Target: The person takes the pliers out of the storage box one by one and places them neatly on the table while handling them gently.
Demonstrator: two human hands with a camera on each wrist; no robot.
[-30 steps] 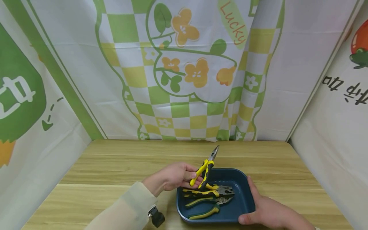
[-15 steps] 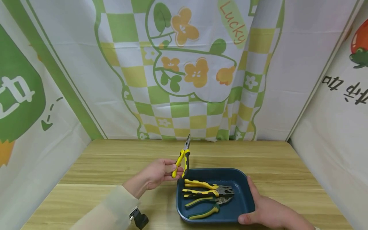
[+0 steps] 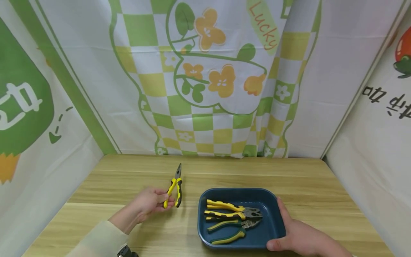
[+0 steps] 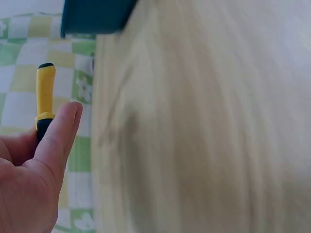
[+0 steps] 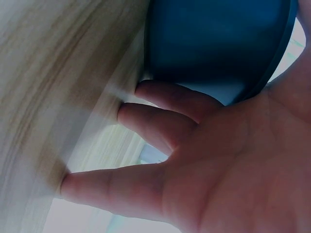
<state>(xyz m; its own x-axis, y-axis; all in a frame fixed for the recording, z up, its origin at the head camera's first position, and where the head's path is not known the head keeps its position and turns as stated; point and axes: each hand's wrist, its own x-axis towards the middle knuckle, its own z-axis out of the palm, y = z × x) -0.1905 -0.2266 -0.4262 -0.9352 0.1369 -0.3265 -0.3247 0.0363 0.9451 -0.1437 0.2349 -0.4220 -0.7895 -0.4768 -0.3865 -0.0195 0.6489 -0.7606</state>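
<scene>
Left of the tray, the left hand (image 3: 151,204) pinches the yellow-and-black needle-nose pliers (image 3: 179,192) by one handle, tips pointing away from the person. The left wrist view shows a yellow handle (image 4: 45,90) beyond the fingers of the left hand (image 4: 39,170). The right hand (image 3: 300,233) holds the right side of the blue tray (image 3: 202,233), thumb on the near rim. Inside the tray lie yellow-and-black pliers (image 3: 228,215) and green-and-yellow pliers (image 3: 229,238). In the right wrist view, fingertips of the right hand (image 5: 194,160) touch the table beside the tray (image 5: 214,43).
The wooden table (image 3: 128,178) runs back to a white curtain (image 3: 212,123) with green and yellow checks. Printed cloth walls stand at the left and right sides. A black device is strapped at the left wrist.
The left hand has carried the needle-nose pliers leftward from above the tray to over the table, left of the tray. The right hand and tray have stayed in place.
</scene>
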